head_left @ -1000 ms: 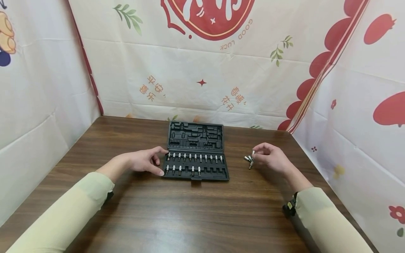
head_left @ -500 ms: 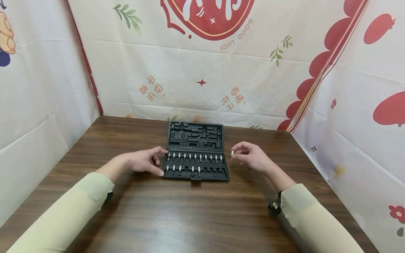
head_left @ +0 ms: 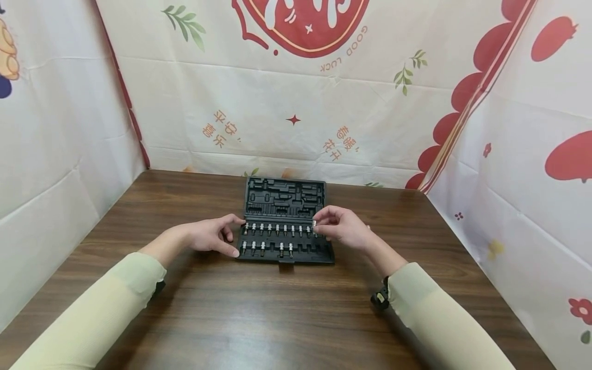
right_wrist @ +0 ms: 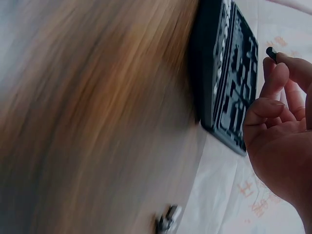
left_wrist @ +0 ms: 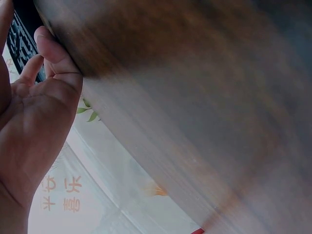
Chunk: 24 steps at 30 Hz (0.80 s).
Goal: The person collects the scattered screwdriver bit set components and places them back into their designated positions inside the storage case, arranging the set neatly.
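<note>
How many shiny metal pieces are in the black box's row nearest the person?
5. Left end: first piece, second piece, third piece. After a gap, near the middle: fourth piece, fifth piece. None look hidden in that row.

Cloth backdrop (head_left: 277, 97): "GOOD LUCK" (head_left: 349, 52), "平安喜乐" (head_left: 219, 128), "春暖花开" (head_left: 341, 143)

This looks like a cloth-walled booth around a worktop (head_left: 208, 303); whether it stands in a home, an office or a workshop cannot be told. The worktop has dark wood grain. Behind it hangs a pale back cloth (head_left: 268, 92), printed with a red emblem (head_left: 319, 43), green leaves (head_left: 185, 23), Chinese characters and the words GOOD LUCK (head_left: 344, 49). A left cloth (head_left: 60, 133) and a right cloth (head_left: 518, 216) close the sides, the latter showing red fruit (head_left: 573, 156) and flowers. An open case (head_left: 285, 198) of metal bits (head_left: 281, 249) suggests tool work.
</note>
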{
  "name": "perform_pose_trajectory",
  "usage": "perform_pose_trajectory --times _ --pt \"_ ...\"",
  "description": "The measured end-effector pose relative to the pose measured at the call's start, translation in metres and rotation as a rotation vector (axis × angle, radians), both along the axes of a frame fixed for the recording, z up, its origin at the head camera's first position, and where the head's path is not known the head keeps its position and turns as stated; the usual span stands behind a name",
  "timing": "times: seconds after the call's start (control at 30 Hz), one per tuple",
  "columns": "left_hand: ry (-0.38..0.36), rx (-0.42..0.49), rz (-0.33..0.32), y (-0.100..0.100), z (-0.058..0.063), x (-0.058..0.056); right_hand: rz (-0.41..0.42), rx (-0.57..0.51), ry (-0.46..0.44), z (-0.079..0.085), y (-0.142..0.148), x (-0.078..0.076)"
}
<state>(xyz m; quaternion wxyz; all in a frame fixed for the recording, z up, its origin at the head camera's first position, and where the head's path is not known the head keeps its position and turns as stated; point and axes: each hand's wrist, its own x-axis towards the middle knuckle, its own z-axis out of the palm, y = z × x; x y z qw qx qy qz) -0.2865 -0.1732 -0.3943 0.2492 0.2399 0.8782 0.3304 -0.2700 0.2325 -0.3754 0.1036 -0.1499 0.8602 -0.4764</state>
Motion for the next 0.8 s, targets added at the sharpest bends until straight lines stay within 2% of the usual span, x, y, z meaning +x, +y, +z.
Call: perform_pose_trajectory --times 0.23,0.47,0.8 --pt "-0.002 0.007 0.002 0.000 0.000 0.000 0.061 -0.014 0.005 0.001 -0.029 0.001" --pt "0.000 0.008 0.006 0.000 0.002 0.001 0.101 -0.017 0.016 -0.006 -0.055 -0.002" --pt "-0.006 0.010 0.008 0.000 0.000 0.000 0.132 0.009 -0.020 -0.011 -0.075 -0.002"
